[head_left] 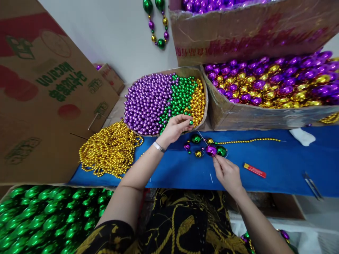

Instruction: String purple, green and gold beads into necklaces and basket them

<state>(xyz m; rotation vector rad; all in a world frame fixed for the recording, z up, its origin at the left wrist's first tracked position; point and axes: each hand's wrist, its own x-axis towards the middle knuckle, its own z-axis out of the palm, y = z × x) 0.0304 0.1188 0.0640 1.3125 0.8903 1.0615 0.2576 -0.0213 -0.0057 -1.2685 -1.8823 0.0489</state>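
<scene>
My left hand [176,128] is over the front rim of a box of small beads [148,102], which lie in purple, green and gold sections. Its thumb and fingers pinch a small green bead [191,122]. Over the blue cloth, the fingers of my right hand [228,175] close on a large shiny purple bead [211,150]. A thin pale strand [202,137] rises from that bead toward my left hand; whether it is needle or thread I cannot tell. Beside it are a large green bead [221,151], another green bead [196,138] and smaller gold and purple ones.
A gold bead chain [251,140] stretches right along the blue cloth [169,165]. A heap of gold strands [108,150] lies left. Also there are a red-and-yellow packet [254,170], tweezers [312,185], a large box [275,118] of purple and gold beads, and green beads [50,218] at lower left.
</scene>
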